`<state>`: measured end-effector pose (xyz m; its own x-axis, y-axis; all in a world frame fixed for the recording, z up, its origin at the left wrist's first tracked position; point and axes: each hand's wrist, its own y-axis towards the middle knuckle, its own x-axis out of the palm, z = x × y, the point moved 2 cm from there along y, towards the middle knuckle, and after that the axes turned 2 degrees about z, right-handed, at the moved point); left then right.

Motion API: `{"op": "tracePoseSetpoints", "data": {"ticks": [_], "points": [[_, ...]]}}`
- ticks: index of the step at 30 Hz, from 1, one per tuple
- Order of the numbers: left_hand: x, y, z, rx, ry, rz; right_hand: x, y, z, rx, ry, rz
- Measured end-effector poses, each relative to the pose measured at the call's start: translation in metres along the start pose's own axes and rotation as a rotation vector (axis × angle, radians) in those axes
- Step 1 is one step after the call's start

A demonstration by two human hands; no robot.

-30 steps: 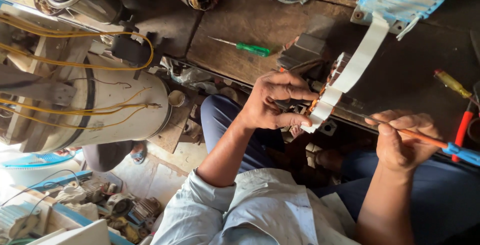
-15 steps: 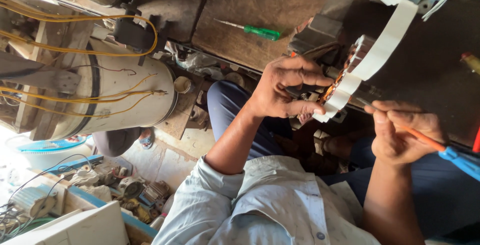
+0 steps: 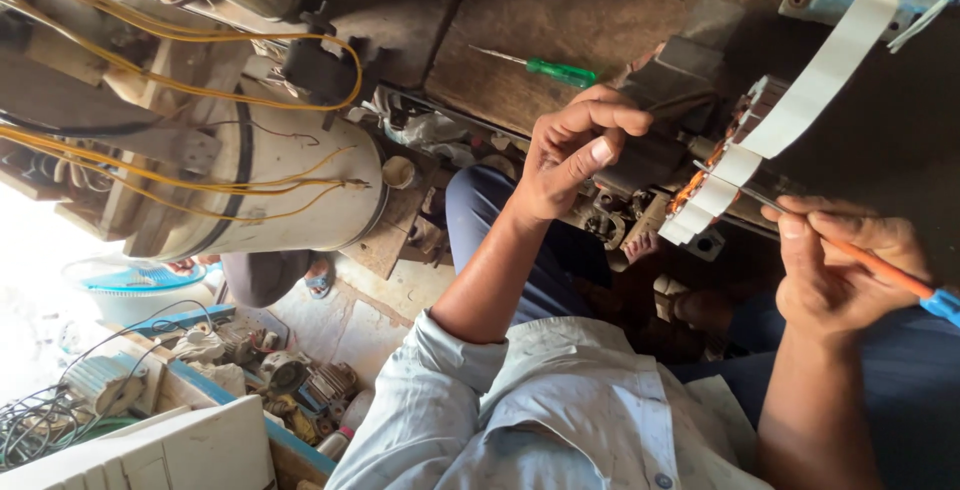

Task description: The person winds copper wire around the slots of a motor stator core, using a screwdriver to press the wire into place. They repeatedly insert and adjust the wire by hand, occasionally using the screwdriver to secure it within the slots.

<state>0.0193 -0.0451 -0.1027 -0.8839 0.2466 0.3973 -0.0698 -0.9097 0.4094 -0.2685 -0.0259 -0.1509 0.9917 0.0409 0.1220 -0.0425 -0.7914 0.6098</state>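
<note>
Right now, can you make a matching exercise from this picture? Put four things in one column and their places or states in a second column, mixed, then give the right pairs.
Things:
1. green screwdriver
2. orange screwdriver
3. white strip
4. yellow wires

Places or states:
A. held in the right hand
B. running across the white drum
C. lying on the wooden bench
D. hanging down to the stator by the left hand

Pairs: 1-C, 2-A, 3-D, 4-B
</note>
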Motion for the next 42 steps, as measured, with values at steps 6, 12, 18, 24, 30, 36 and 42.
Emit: {"op": "tracePoseSetpoints", "data": {"ticks": [6,12,18,24,30,36,42], "points": [[0.006,-0.004,0.0,-0.04,-0.022,0.096,-0.036,0.0,-0.006,-0.026,0.028,0.104],[0.023,0.0,-0.012,0.077,-0.028,0.031,-0.044,-0.001,-0.016,-0.036,-0.018,0.175],[0.04,0.002,-0.021,0.026,0.099,0.083,-0.031,0.001,-0.011,0.011,0.012,0.118],[0.048,-0.003,-0.012,0.19,0.56,0.0,-0.016,0.018,-0.014,0.034,0.021,0.071],[0.049,-0.001,-0.009,0.229,0.638,-0.01,0.0,0.045,-0.019,0.006,0.131,-0.093],[0.048,0.001,-0.008,0.251,0.627,-0.013,0.001,0.053,-0.021,-0.006,0.006,-0.18],[0.046,-0.002,-0.013,0.232,0.606,0.009,-0.012,0.063,0.001,0.04,0.115,-0.312]]}}
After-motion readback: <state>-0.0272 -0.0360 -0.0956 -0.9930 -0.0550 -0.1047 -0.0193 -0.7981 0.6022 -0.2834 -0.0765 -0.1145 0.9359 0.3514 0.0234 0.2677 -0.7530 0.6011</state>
